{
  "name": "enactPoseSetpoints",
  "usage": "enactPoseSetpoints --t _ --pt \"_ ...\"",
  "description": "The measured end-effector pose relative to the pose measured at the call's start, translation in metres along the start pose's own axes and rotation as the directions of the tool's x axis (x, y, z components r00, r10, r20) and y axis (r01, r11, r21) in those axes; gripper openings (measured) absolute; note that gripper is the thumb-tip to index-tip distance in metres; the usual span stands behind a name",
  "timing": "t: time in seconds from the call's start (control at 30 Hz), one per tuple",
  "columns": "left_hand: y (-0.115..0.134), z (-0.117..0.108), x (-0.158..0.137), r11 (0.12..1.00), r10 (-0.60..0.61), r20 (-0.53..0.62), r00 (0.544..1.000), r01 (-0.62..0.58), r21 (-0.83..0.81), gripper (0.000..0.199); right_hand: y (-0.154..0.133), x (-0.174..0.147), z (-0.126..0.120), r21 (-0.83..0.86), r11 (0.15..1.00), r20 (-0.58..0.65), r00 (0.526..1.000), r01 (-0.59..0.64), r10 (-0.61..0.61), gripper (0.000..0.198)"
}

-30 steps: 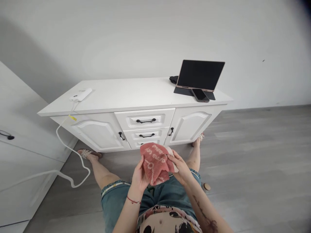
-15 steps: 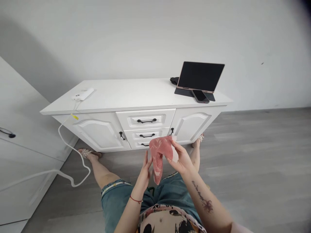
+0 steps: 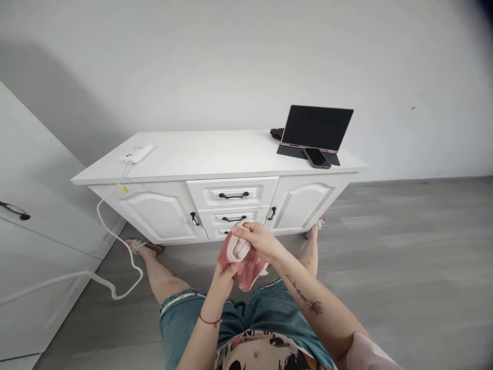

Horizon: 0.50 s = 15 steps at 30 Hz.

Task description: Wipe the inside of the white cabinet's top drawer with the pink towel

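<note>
A pinkish-red sock [image 3: 248, 272] with a paler pattern and a white cuff is held in front of my lap. Its white cuff [image 3: 233, 252] faces up toward me and forms an open loop. My right hand [image 3: 264, 242] is closed on the far right of that cuff, fingers reaching across its rim. Below and to the left, my left hand [image 3: 225, 276] grips the sock, with the thumb near the lower edge of the cuff. Folds of the fabric hide some of the left fingers.
A white cabinet [image 3: 208, 164] with black handles stands ahead against the wall. On it are a tablet-like screen [image 3: 318, 127], a phone [image 3: 317, 158], a dark bundle [image 3: 276, 133] and a white power strip [image 3: 136, 153]. A white cable [image 3: 111, 234] loops down at left.
The sock has turned so its white cuff moved from the right side to the upper left, facing me. My right hand came left across it; my left hand, before with fingers extended, now grips it.
</note>
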<state>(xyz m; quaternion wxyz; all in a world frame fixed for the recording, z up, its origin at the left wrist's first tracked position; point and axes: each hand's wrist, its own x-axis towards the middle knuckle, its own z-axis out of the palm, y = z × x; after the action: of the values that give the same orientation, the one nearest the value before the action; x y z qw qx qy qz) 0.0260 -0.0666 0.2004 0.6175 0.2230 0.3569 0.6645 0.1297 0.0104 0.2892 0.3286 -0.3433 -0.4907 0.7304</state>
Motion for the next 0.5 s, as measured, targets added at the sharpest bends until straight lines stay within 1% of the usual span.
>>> enactPoseSetpoints --t 0.07,0.1,0.13,0.17,0.2,0.23,0.27,0.3,0.33,0.37,0.4,0.43,0.47,0.5 --pt "0.005 0.005 0.002 0.983 -0.047 -0.023 0.999 0.042 -0.176 0.039 0.006 0.0 0.001 -0.119 0.992 -0.03 0.998 0.048 -0.052 0.032" --pt "0.008 0.008 0.004 0.963 -0.077 -0.033 0.996 0.066 -0.26 0.032 0.008 -0.001 0.002 -0.155 0.984 -0.017 0.995 0.091 -0.095 0.034" --pt "0.013 0.01 0.005 0.937 -0.118 -0.041 0.992 0.098 -0.336 0.026 0.01 -0.004 0.002 -0.182 0.972 0.001 0.988 0.152 -0.154 0.041" --pt "0.017 0.013 0.006 0.908 -0.167 -0.047 0.985 0.135 -0.397 0.024 0.012 -0.008 0.002 -0.204 0.952 -0.001 0.973 0.227 -0.232 0.05" --pt "0.022 0.014 0.006 0.881 -0.22 -0.051 0.974 0.176 -0.44 0.027 0.014 -0.012 0.0 -0.236 0.921 -0.044 0.944 0.309 -0.328 0.054" --pt "0.026 0.015 0.006 0.858 -0.269 -0.056 0.962 0.213 -0.468 0.031 0.017 -0.016 -0.004 -0.289 0.878 -0.136 0.892 0.381 -0.431 0.052" --pt "0.03 0.015 0.005 0.842 -0.305 -0.066 0.95 0.237 -0.485 0.035 0.021 -0.019 -0.009 -0.352 0.837 -0.255 0.817 0.42 -0.517 0.046" --pt "0.033 0.015 0.003 0.834 -0.326 -0.079 0.942 0.247 -0.494 0.037 0.025 -0.022 -0.015 -0.394 0.817 -0.377 0.737 0.42 -0.561 0.04" --pt "0.036 0.014 0.002 0.83 -0.337 -0.091 0.937 0.251 -0.498 0.038 0.031 -0.024 -0.022 -0.387 0.833 -0.478 0.687 0.394 -0.547 0.036" --pt "0.038 0.014 0.0 0.831 -0.338 -0.094 0.937 0.25 -0.497 0.037 0.037 -0.024 -0.029 -0.319 0.88 -0.545 0.692 0.351 -0.473 0.037" --pt "0.039 0.013 -0.001 0.833 -0.334 -0.091 0.938 0.249 -0.494 0.036 0.043 -0.023 -0.035 -0.196 0.937 -0.563 0.749 0.29 -0.35 0.041" --pt "0.04 0.013 -0.002 0.837 -0.334 -0.079 0.939 0.258 -0.482 0.034 0.05 -0.021 -0.04 -0.046 0.977 -0.516 0.832 0.21 -0.203 0.046" --pt "0.04 0.013 -0.002 0.843 -0.342 -0.062 0.938 0.277 -0.461 0.033 0.056 -0.018 -0.044 0.09 0.989 -0.409 0.91 0.121 -0.074 0.051" --pt "0.04 0.013 -0.002 0.85 -0.352 -0.047 0.935 0.298 -0.434 0.031 0.062 -0.015 -0.046 0.189 0.981 -0.276 0.961 0.042 0.012 0.053"
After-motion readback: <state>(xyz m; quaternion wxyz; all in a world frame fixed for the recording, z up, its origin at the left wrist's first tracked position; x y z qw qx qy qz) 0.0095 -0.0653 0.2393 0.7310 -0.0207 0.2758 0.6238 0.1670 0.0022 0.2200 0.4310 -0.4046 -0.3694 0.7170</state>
